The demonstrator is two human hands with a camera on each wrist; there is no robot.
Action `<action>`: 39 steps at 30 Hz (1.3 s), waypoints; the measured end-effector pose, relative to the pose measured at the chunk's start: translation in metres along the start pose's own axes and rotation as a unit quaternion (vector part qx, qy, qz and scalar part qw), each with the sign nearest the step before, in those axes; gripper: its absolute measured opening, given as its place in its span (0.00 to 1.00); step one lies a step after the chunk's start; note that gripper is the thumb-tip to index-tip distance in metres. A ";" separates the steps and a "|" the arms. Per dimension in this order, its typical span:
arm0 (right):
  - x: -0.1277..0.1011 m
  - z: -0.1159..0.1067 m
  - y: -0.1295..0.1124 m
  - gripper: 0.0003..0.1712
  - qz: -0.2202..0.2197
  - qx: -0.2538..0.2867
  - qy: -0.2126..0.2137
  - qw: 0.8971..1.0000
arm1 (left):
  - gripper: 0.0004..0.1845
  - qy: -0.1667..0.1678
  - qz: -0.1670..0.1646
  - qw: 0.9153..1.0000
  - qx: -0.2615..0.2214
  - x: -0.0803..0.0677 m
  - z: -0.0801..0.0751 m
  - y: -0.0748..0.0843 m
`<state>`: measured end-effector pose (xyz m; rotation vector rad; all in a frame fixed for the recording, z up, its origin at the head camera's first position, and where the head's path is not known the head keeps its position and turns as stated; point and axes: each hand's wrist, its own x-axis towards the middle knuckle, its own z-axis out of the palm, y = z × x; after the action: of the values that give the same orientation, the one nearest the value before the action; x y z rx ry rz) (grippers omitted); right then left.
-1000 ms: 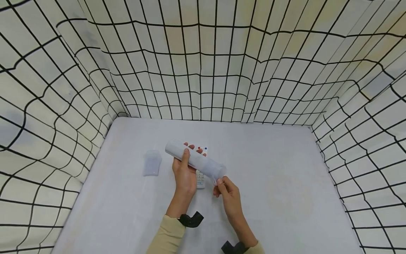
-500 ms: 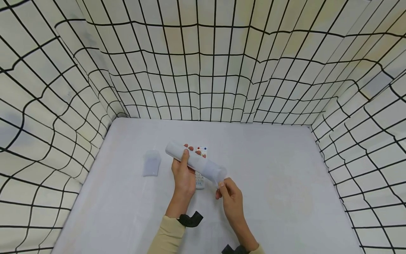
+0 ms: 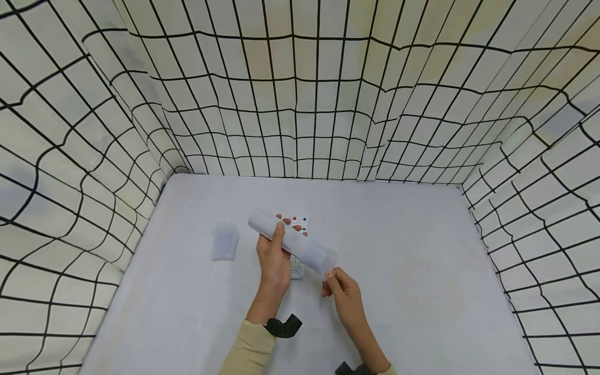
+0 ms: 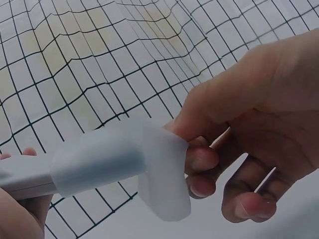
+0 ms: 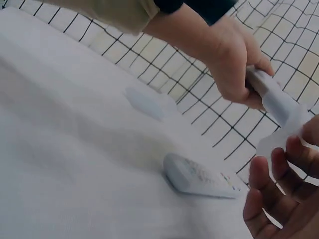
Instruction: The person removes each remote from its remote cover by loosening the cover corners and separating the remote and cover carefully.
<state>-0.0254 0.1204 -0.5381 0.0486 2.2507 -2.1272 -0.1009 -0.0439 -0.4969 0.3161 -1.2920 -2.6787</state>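
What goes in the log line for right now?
left hand: grips sleeved remote | right hand: pinches sleeve end | second remote: on table

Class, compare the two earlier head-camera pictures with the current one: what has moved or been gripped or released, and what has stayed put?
Very little moved. The left hand keeps its grip on the long remote in its translucent sleeve, shifted slightly right. The right hand slid a little down and right, still pinching the sleeve's loose end. Nothing was released. The second remote and the spare cover lie unmoved on the table.

Beige long sleeves (image 3: 248, 350) end at black wrist straps (image 3: 283, 327) on both bare arms.
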 end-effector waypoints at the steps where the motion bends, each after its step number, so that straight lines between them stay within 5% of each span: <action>1: 0.001 -0.002 0.001 0.18 0.012 -0.003 -0.010 1.000 | 0.21 -0.002 0.003 1.000 0.005 -0.001 0.000 0.000; 6: 0.004 -0.008 0.008 0.20 0.040 -0.006 -0.039 0.998 | 0.22 -0.006 0.020 1.000 0.023 -0.002 0.001 -0.001; 20: 0.018 -0.019 0.004 0.11 0.026 -0.025 -0.019 0.999 | 0.23 -0.024 0.010 0.999 0.033 -0.006 -0.001 -0.001; 32: 0.021 -0.020 0.004 0.06 -0.064 -0.030 -0.052 0.996 | 0.22 -0.037 -0.014 0.998 0.046 -0.004 -0.002 0.005; 39: 0.020 -0.023 0.001 0.07 -0.075 -0.026 -0.057 0.995 | 0.21 -0.043 -0.028 0.998 0.030 0.000 -0.006 0.006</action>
<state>-0.0460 0.1435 -0.5393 -0.2460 2.3099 -2.0781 -0.0988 -0.0520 -0.4961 0.2493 -1.4111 -2.7314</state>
